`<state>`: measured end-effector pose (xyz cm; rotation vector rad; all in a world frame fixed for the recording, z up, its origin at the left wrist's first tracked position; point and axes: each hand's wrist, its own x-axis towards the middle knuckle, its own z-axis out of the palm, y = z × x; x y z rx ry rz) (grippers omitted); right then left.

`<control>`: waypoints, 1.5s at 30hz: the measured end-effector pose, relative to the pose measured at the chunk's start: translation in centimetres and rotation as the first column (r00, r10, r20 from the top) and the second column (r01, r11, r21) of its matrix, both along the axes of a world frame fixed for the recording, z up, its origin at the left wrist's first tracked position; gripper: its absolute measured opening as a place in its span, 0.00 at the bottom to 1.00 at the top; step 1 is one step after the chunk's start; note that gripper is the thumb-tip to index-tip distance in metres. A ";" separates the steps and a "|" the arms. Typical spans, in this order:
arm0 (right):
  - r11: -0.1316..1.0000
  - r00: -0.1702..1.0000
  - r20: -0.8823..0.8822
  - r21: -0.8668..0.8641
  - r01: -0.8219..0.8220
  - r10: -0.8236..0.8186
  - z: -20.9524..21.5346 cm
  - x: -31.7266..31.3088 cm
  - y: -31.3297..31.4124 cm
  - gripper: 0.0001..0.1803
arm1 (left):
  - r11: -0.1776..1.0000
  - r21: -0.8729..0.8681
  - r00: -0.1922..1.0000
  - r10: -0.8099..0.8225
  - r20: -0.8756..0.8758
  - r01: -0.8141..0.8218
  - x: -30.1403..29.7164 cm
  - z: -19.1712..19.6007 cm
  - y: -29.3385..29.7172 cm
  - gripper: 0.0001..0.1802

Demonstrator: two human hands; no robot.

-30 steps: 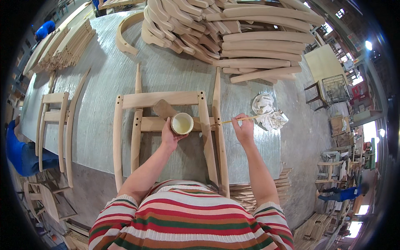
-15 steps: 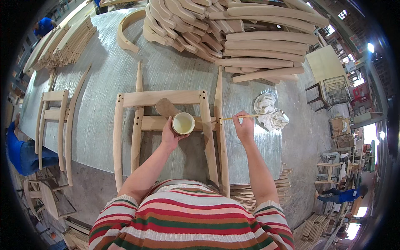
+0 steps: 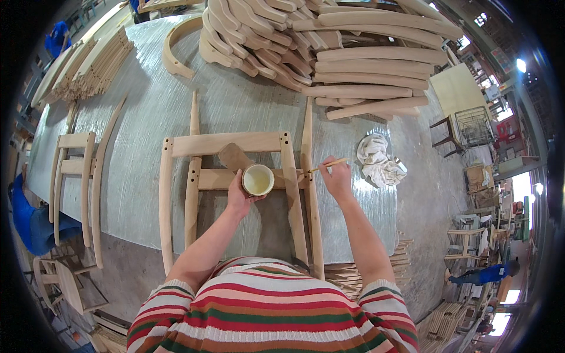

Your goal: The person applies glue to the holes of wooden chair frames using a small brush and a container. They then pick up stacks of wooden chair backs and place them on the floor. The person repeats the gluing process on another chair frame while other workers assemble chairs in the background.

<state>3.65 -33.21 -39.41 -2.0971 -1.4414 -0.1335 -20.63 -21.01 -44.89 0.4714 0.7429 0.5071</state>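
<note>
My left hand [image 3: 238,197] is wrapped round a small round cup [image 3: 259,180] with pale yellowish liquid in it, above the chair frame's lower rail. Beside the cup, a flat brown rounded piece [image 3: 234,156] sticks out; whether it joins the cup I cannot tell. My right hand [image 3: 336,179] pinches a thin wooden stick [image 3: 321,167]. Its tip is by the dark holes where the lower rail meets the right back leg [image 3: 314,223]; contact is too small to make out. The pale wooden chair frame [image 3: 226,143] lies on the table, with dark holes at its upper corners.
A crumpled white cloth [image 3: 376,159] lies to the right on the plastic-covered table [image 3: 147,117]. Curved wooden parts [image 3: 376,70] are heaped at the far side. Another chair frame [image 3: 73,140] and stacked slats [image 3: 97,65] stand left. A person in blue [image 3: 35,212] is at the left edge.
My right hand has shifted slightly left, and the stick's outer end has swung so that it slants more away from me. The cup is nearly where it was in my left hand.
</note>
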 end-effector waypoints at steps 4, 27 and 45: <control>0.985 0.995 -0.090 -0.171 0.018 -0.034 0.8 0.1 0.9 0.07 | 1.000 -0.019 1.000 -0.009 0.016 0.009 -0.2 -0.3 0.3 0.27; 0.989 0.996 -0.077 -0.145 0.044 -0.055 3.2 -0.5 -0.9 0.05 | 1.000 -0.017 0.999 -0.017 0.034 0.017 -0.1 -0.6 0.2 0.27; 0.984 0.997 -0.052 -0.173 0.039 -0.049 2.1 -0.2 -1.3 0.07 | 1.000 -0.018 0.998 -0.013 0.061 0.014 -0.1 -0.7 0.1 0.26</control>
